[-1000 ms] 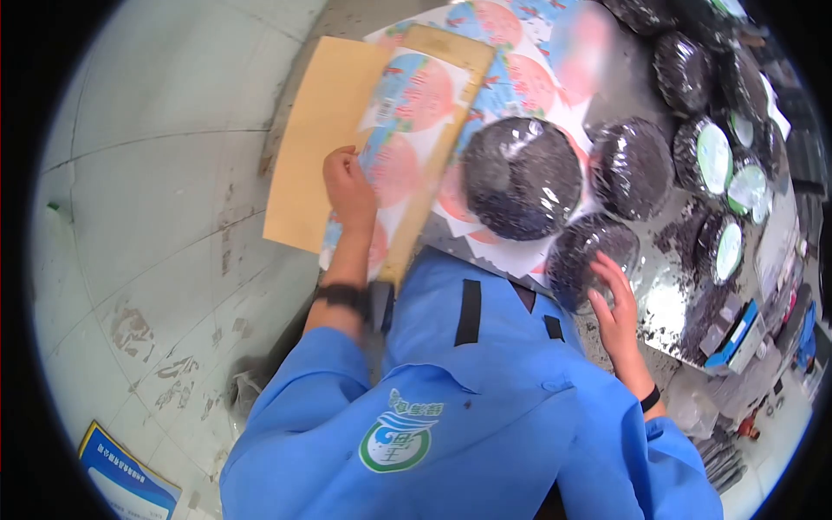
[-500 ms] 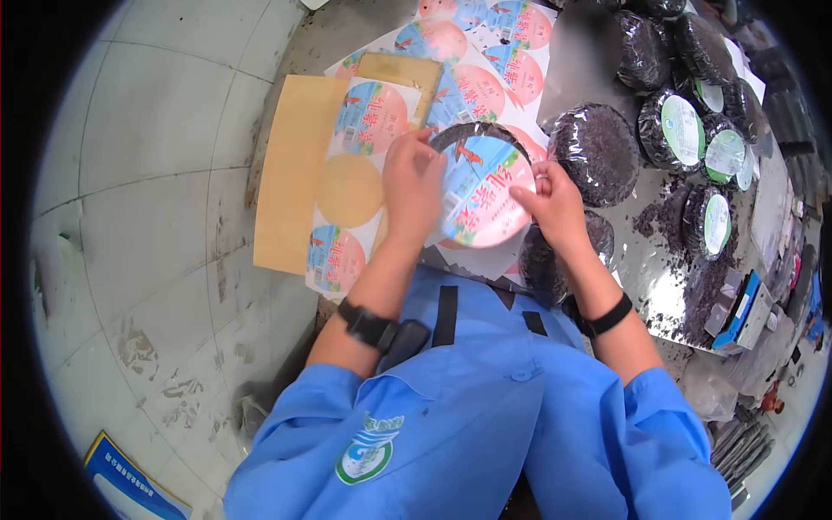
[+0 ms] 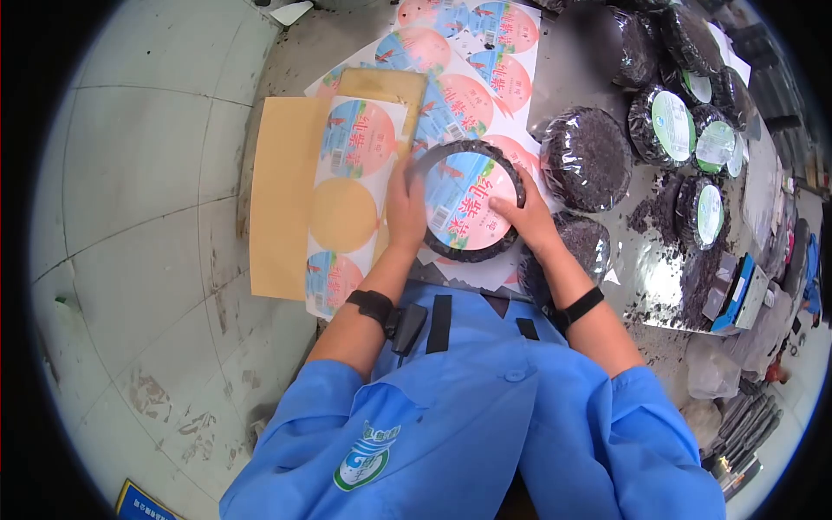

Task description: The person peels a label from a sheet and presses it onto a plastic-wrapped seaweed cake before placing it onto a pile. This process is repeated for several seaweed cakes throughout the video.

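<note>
A round, dark seaweed cake in clear wrap [image 3: 475,254] is between my two hands, with a pink and blue round label [image 3: 468,204] lying on its upper face. My left hand [image 3: 405,208] is against the cake's left edge, its fingers blurred and partly hidden. On the right edge, my right hand [image 3: 527,212] grips the cake, the thumb resting on the label. Left of the cake lies a label sheet [image 3: 360,143] with one round gap showing the tan backing sheet [image 3: 282,195].
More printed label sheets [image 3: 503,78] lie at the back of the metal table. Wrapped dark cakes [image 3: 588,159] stand to the right, several with green and white labels [image 3: 672,126]. Loose dark crumbs [image 3: 654,217] and a blue box [image 3: 735,295] are farther right.
The label now lies flatter and more centred on the cake, whose dark rim shows all round. My left hand has moved down along the left edge; the view has shifted slightly.
</note>
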`<state>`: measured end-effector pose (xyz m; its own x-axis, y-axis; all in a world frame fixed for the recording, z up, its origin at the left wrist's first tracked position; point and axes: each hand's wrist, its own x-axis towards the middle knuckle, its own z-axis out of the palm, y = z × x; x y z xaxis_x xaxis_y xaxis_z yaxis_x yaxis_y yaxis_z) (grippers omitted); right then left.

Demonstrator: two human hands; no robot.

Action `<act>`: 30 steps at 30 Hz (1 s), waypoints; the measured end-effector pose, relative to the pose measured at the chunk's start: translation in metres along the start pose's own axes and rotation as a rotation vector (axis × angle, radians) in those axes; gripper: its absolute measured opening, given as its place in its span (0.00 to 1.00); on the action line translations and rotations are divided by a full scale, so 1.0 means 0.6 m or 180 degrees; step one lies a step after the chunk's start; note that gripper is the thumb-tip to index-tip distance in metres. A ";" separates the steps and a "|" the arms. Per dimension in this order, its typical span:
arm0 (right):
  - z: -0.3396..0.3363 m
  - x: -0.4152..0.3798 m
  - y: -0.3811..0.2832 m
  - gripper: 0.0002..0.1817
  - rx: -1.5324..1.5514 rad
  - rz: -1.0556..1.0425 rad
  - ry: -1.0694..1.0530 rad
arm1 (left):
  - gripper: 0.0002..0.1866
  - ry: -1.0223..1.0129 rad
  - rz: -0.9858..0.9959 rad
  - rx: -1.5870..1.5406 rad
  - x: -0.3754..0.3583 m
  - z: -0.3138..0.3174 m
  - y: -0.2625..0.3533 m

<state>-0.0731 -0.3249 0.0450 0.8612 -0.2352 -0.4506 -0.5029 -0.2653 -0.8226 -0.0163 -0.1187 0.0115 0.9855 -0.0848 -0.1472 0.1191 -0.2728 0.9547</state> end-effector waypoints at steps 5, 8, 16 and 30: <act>-0.003 -0.049 -0.056 0.55 -0.0356 -0.0897 0.0060 | 0.25 0.0097 0.0271 -0.0483 -0.037 -0.038 0.017; -0.008 -0.066 -0.088 0.57 -0.0493 -0.1260 -0.0055 | 0.29 -0.0069 0.0550 -0.0545 -0.047 -0.071 0.038; -0.114 0.010 -0.273 0.44 -0.1489 -0.0017 -0.1195 | 0.13 0.0420 -0.0360 0.1339 -0.127 -0.279 -0.059; -0.319 -0.159 0.087 0.41 -0.0214 0.1198 0.0956 | 0.12 0.1771 -0.1125 0.2755 -0.226 -0.290 -0.202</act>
<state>-0.1956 -0.4953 0.1111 0.5642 -0.5832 -0.5844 -0.7875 -0.1675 -0.5931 -0.1436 0.0926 -0.0393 0.8550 0.5177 -0.0320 0.4958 -0.7976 0.3434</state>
